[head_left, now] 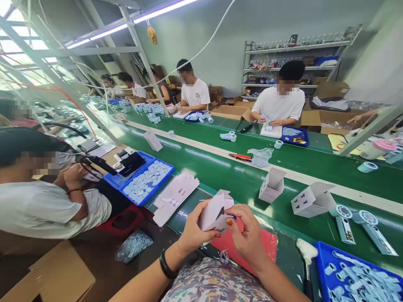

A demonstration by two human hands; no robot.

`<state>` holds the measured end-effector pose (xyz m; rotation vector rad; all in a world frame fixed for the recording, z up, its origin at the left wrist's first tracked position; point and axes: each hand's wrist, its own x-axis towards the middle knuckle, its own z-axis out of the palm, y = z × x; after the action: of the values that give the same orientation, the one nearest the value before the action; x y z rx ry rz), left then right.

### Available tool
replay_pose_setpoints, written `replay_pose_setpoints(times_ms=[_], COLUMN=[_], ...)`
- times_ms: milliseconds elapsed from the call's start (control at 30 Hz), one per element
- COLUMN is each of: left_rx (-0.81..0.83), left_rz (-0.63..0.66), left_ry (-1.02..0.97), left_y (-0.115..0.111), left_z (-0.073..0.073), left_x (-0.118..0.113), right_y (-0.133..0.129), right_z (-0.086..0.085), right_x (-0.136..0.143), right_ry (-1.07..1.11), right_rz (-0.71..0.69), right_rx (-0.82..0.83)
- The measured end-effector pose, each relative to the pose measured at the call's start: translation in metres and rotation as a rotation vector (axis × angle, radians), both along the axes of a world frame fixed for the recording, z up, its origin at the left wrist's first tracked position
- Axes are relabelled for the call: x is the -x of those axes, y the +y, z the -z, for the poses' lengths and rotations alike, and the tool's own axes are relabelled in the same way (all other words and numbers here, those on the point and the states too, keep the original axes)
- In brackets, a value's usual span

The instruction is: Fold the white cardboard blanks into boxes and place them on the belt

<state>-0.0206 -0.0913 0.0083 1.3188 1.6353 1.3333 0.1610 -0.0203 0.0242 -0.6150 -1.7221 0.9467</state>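
Note:
A small white cardboard box (211, 214) is held up in front of me, its flaps raised at the top. My left hand (197, 230) wraps round its side, with the thumb over the near face. Fingers of my right hand (247, 233) are closed on the box's right edge, by a dark shape printed or cut there. Under my hands lies a red mat (267, 247). To the left, flattened white box card (176, 197) lies on the bench. Two more white boxes, one upright (272, 185) and one with flaps open (311, 200), stand ahead to the right.
Two light-blue handheld parts (344, 224) lie at right, above a blue tray (324, 268) of small parts. Another blue tray (168, 167) of pale discs is at left, near a seated co-worker (47, 197). Orange-handled pliers (241, 157) lie on the green belt (201, 167).

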Motion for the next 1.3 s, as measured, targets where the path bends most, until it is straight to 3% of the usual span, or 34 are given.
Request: replay_pose_setpoints(times_ms=[200, 333, 400, 500, 600, 833, 933, 1100, 1200, 1300], left_rx=[-0.136, -0.170, -0.195, -0.313, -0.448, -0.508, -0.527, -0.585, -0.459, -0.209], left_rz=[-0.017, 0.032, 0.080, 0.216, 0.317, 0.410, 0.443, 0.283, 0.300, 0.258], left_ry=[0.300, 0.392, 0.404, 0.439, 0.520, 0.564, 0.486, 0.208, -0.152, -0.609], left_y=[0.009, 0.011, 0.010, 0.012, 0.015, 0.024, 0.028, 0.027, 0.019, 0.013], left_z=[0.017, 0.024, 0.024, 0.022, 0.016, -0.006, -0.008, -0.012, -0.021, -0.033], left_x=[-0.001, -0.001, -0.002, -0.003, -0.002, 0.005, 0.008, -0.004, -0.024, -0.044], right_y=[-0.001, 0.005, 0.009, 0.011, 0.007, -0.002, -0.001, -0.003, -0.008, -0.010], right_z=[0.015, 0.017, 0.016, 0.012, 0.007, -0.002, -0.002, 0.005, 0.013, 0.018], right_x=[-0.002, -0.004, -0.006, -0.006, -0.003, 0.000, -0.009, -0.018, -0.019, -0.025], right_ry=[0.073, 0.003, 0.001, 0.046, 0.056, -0.008, 0.029, 0.171, 0.114, 0.028], right_rz=[0.076, 0.132, 0.079, -0.031, 0.020, 0.109, 0.052, -0.188, -0.196, -0.089], right_rx=[0.300, 0.281, 0.250, 0.265, 0.294, 0.308, 0.318, 0.374, 0.318, 0.186])
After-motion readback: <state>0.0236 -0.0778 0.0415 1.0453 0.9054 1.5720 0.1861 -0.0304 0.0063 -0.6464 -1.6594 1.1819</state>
